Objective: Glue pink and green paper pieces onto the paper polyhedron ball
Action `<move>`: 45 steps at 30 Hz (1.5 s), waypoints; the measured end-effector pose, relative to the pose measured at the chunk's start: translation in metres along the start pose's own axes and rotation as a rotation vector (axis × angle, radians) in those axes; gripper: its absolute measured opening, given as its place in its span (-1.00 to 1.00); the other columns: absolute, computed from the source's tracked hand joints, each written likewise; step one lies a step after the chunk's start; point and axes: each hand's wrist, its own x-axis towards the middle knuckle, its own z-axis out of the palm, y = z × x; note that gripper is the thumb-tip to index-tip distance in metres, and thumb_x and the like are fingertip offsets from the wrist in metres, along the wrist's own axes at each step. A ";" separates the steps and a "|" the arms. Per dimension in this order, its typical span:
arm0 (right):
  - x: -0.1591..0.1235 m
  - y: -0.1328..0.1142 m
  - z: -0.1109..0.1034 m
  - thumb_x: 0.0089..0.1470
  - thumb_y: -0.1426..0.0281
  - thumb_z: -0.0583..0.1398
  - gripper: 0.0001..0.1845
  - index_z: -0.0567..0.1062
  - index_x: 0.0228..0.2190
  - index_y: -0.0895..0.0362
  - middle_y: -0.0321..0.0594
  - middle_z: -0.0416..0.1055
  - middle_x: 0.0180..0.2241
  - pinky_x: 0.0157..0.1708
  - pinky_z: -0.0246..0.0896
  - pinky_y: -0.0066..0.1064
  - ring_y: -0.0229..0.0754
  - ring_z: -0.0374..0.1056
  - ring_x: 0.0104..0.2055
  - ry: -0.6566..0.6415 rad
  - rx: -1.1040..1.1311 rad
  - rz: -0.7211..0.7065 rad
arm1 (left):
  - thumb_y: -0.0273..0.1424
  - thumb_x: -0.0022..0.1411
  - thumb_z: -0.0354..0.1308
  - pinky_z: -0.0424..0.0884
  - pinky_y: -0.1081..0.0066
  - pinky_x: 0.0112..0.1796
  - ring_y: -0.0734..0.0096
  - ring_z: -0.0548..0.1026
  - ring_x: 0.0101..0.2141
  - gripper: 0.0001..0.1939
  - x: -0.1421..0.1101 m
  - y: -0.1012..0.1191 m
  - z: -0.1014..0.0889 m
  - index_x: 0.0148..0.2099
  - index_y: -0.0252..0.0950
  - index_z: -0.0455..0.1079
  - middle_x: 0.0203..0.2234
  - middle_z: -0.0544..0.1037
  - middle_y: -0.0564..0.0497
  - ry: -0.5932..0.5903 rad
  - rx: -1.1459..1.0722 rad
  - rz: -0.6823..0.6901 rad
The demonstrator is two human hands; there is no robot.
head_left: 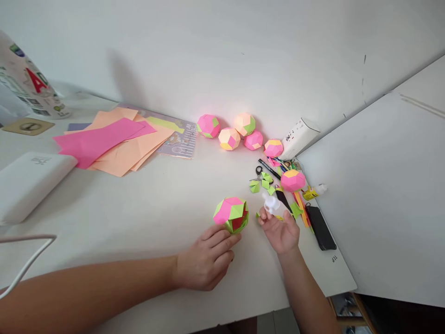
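My left hand [208, 257] is closed on the lower edge of a pink and green folded paper ball [230, 209]. One side of the ball gapes, and red shows inside. To its right, my right hand [281, 229] grips a small white glue bottle [274, 204] between thumb and fingers, nozzle pointing up and left. The bottle and the ball are apart. Behind the bottle lie several small green paper pieces [265, 183] beside black-handled scissors [259, 170]. A finished-looking pink and yellow paper ball [293, 180] rests to the right of them.
Several more paper balls [229, 138] line the wall. Pink paper sheets [104, 139] lie over peach sheets [139, 150] at left, near a white box-shaped object [34, 181]. A white box [299, 137], yellow-labelled bottle [314, 191] and black phone [321, 227] stand or lie along the right side.
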 end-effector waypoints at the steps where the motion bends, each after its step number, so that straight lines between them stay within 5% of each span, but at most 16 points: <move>1: 0.002 -0.002 -0.003 -0.17 0.14 0.35 -0.69 0.48 -0.39 0.04 -0.29 0.37 -0.50 -0.38 0.32 -0.29 -0.16 0.33 -0.38 -0.013 -0.031 -0.018 | -0.60 0.09 0.02 0.33 0.08 -0.07 0.12 0.42 -0.17 -0.88 0.000 0.001 0.000 -0.33 -0.34 0.35 -0.12 0.56 -0.23 0.001 -0.007 0.002; 4: 0.010 -0.003 -0.013 -0.21 0.28 0.38 -0.65 0.47 -0.30 0.01 -0.23 0.47 -0.28 -0.16 0.31 -0.17 -0.09 0.38 -0.20 -0.013 -0.141 -0.078 | -0.60 0.10 0.01 0.33 0.12 -0.15 0.16 0.41 -0.23 -0.87 0.001 0.002 -0.002 -0.32 -0.34 0.33 -0.20 0.55 -0.20 -0.002 -0.041 -0.002; 10: 0.032 0.017 -0.034 -0.23 0.38 0.40 -0.52 0.38 -0.22 0.02 -0.18 0.54 -0.17 -0.02 0.27 -0.12 -0.06 0.43 -0.06 0.162 -0.410 -0.201 | -0.62 0.14 -0.01 0.29 0.28 -0.38 0.31 0.26 -0.45 -0.86 0.004 0.005 -0.005 -0.29 -0.32 0.30 -0.52 0.39 -0.04 0.021 -0.141 -0.049; 16: 0.048 0.034 -0.047 -0.23 0.36 0.37 -0.51 0.31 -0.23 0.08 -0.03 0.50 -0.09 0.00 0.29 -0.07 -0.02 0.45 -0.07 0.264 -0.633 -0.218 | -0.62 0.24 -0.03 0.25 0.42 -0.47 0.40 0.27 -0.51 -0.84 0.002 0.010 -0.001 -0.22 -0.30 0.30 -0.54 0.39 0.00 0.052 -0.297 -0.184; 22: 0.040 0.025 -0.049 -0.30 0.47 0.32 -0.36 0.28 -0.10 0.06 0.00 0.38 0.04 0.10 0.20 -0.05 0.00 0.34 0.08 0.293 -0.695 -0.240 | -0.57 0.30 -0.04 0.18 0.54 -0.57 0.50 0.28 -0.56 -0.83 0.005 0.011 -0.004 -0.23 -0.29 0.35 -0.54 0.39 0.03 0.047 -0.509 -0.416; 24: 0.028 0.017 -0.044 -0.26 0.51 0.28 -0.36 0.28 -0.07 0.06 -0.02 0.34 0.05 0.15 0.13 -0.06 -0.02 0.28 0.12 0.345 -0.730 -0.322 | -0.56 0.31 -0.05 0.19 0.55 -0.56 0.51 0.29 -0.55 -0.82 0.007 0.011 -0.005 -0.24 -0.29 0.36 -0.53 0.40 0.02 0.062 -0.545 -0.441; 27: 0.003 0.006 -0.025 -0.10 0.51 0.21 -0.66 0.39 -0.20 0.08 -0.11 0.41 -0.18 -0.02 0.26 -0.07 -0.04 0.36 -0.08 0.536 -0.918 -0.809 | -0.56 0.31 -0.04 0.20 0.55 -0.55 0.51 0.28 -0.55 -0.82 0.009 0.011 -0.007 -0.24 -0.29 0.38 -0.55 0.39 0.03 0.079 -0.566 -0.441; 29: -0.012 0.002 -0.008 -0.01 0.52 0.17 -0.82 0.44 -0.33 0.04 -0.21 0.38 -0.37 -0.20 0.32 -0.15 -0.08 0.35 -0.25 0.319 -0.939 -0.989 | -0.54 0.31 -0.04 0.21 0.55 -0.55 0.51 0.29 -0.55 -0.81 0.010 0.011 -0.008 -0.24 -0.29 0.40 -0.56 0.39 0.03 0.091 -0.576 -0.438; 32: -0.027 0.000 0.015 0.07 0.47 0.15 -0.81 0.50 -0.27 0.01 -0.12 0.44 -0.29 -0.19 0.30 -0.10 -0.03 0.34 -0.21 -0.258 -1.001 -0.765 | -0.53 0.32 -0.03 0.23 0.55 -0.56 0.51 0.31 -0.54 -0.80 0.011 0.010 -0.009 -0.21 -0.29 0.42 -0.53 0.41 0.02 0.115 -0.601 -0.449; 34: -0.029 0.002 0.024 0.08 0.38 0.20 -0.86 0.54 -0.29 0.02 -0.09 0.45 -0.24 -0.16 0.30 -0.06 0.01 0.32 -0.17 -0.459 -0.994 -0.656 | -0.52 0.32 -0.02 0.25 0.55 -0.56 0.51 0.32 -0.53 -0.81 0.012 0.009 -0.010 -0.20 -0.28 0.42 -0.52 0.43 0.02 0.123 -0.611 -0.465; 40: -0.029 0.013 0.025 0.05 0.44 0.28 -0.92 0.58 -0.37 0.02 -0.16 0.48 -0.43 -0.29 0.30 -0.17 -0.08 0.32 -0.32 -0.457 -0.881 -0.572 | -0.52 0.32 0.00 0.25 0.57 -0.57 0.54 0.30 -0.56 -0.84 0.014 0.008 -0.013 -0.26 -0.28 0.40 -0.56 0.38 0.07 0.114 -0.589 -0.465; 45: -0.030 0.011 0.020 0.04 0.47 0.28 -0.88 0.59 -0.38 -0.01 -0.25 0.46 -0.51 -0.34 0.28 -0.23 -0.14 0.32 -0.39 -0.335 -0.743 -0.447 | -0.50 0.28 0.09 0.40 0.47 -0.42 0.43 0.39 -0.41 -0.85 0.010 -0.002 -0.016 -0.09 -0.27 0.34 -0.41 0.40 0.00 0.172 -0.428 -0.408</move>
